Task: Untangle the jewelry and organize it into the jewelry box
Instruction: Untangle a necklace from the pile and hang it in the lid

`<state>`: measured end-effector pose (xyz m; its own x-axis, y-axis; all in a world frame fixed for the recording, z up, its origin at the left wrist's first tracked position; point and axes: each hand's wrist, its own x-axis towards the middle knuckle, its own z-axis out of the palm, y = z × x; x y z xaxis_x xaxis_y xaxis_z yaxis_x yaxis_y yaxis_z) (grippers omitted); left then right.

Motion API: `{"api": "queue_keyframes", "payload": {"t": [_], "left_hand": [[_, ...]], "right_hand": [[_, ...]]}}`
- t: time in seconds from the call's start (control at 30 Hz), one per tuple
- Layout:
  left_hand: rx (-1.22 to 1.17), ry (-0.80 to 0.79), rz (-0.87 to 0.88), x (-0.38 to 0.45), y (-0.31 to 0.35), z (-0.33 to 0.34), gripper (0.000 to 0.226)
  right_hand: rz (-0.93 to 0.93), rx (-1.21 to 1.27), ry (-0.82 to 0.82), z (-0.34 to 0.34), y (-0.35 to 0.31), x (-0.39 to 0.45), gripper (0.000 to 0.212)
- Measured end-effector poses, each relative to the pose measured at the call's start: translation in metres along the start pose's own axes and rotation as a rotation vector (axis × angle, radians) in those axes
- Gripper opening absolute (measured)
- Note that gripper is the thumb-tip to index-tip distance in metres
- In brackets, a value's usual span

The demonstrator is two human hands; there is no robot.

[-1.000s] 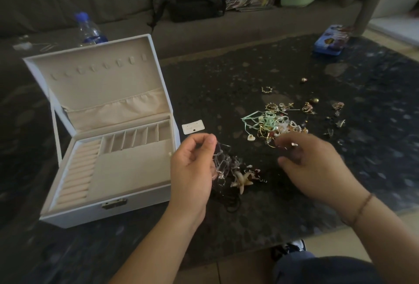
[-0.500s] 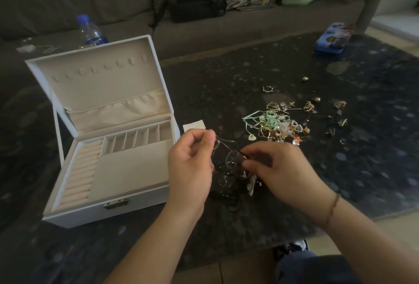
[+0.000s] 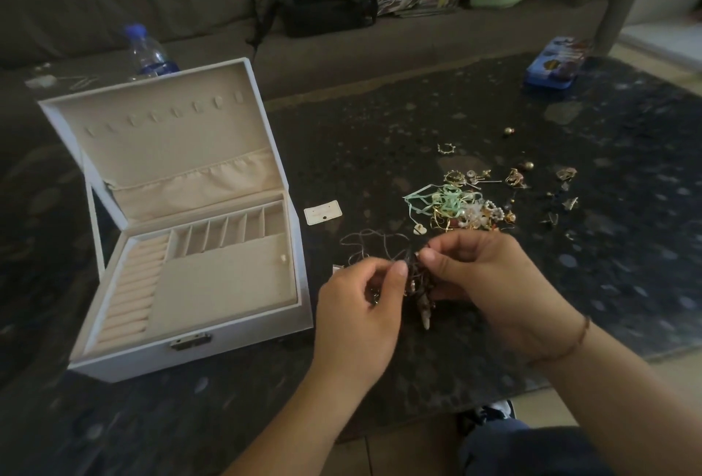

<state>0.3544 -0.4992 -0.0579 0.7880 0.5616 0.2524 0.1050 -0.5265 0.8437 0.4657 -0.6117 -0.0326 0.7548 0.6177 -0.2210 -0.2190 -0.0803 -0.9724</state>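
Seated at the dark speckled table [image 3: 626,247], I am holding a tangled cluster of dark cord and charms [image 3: 416,281] between both hands, just above the near part of the tabletop. My left hand [image 3: 357,319] is pinching the cluster's left side between thumb and curled fingers, while my right hand [image 3: 490,281] is pinching its right side in the same manner; a thin loop of the cord is arching up to the far left of my fingers, and a pale charm is hanging below. A second pile of jewelry [image 3: 459,205], with green ribbon, gold pieces and pearls, is lying just beyond my right hand, with loose small pieces scattered to its right. The white jewelry box [image 3: 182,232] is standing open to the left, its lid tilted back. A small white card [image 3: 323,212] is lying between the box and the pile.
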Motion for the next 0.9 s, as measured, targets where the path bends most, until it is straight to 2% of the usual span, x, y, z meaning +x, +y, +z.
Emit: {"api": "queue_keyframes", "payload": {"t": [0.07,0.2,0.47,0.53,0.6,0.67,0.7,0.77,0.83,0.9], "left_hand": [[-0.034,-0.036,-0.035,0.003,0.0,-0.001,0.034],[-0.061,0.019,-0.081,0.007,-0.003,0.0,0.008],[-0.264,0.201,-0.181,0.001,-0.002,-0.001,0.006],[-0.329,0.214,-0.218,-0.001,0.002,-0.001,0.007],[-0.388,0.217,-0.226,-0.001,0.006,-0.001,0.009],[-0.397,0.208,-0.204,0.0,0.006,-0.002,0.01],[-0.403,0.201,-0.197,0.0,0.006,-0.002,0.011],[-0.414,0.188,-0.166,0.001,0.005,-0.004,0.011],[-0.391,0.178,-0.103,0.0,0.008,-0.005,0.014],[-0.372,0.173,-0.035,0.0,0.01,-0.007,0.015]], "right_hand": [[0.014,0.041,-0.014,-0.001,0.0,-0.001,0.012],[0.021,-0.003,-0.009,-0.002,-0.001,-0.001,0.002],[0.045,-0.146,0.083,-0.006,0.004,0.004,0.007],[0.029,-0.272,0.112,-0.006,0.006,0.003,0.006],[-0.082,-0.497,0.228,-0.004,0.008,0.002,0.018],[-0.339,-0.599,0.385,-0.001,0.007,-0.003,0.034],[-0.482,-0.603,0.408,0.0,0.004,-0.005,0.034],[-0.649,-0.661,0.272,0.003,0.001,-0.008,0.023],[-0.642,-0.756,0.077,0.007,0.004,-0.009,0.025],[-0.599,-0.817,-0.018,0.01,0.008,-0.009,0.031]]}}
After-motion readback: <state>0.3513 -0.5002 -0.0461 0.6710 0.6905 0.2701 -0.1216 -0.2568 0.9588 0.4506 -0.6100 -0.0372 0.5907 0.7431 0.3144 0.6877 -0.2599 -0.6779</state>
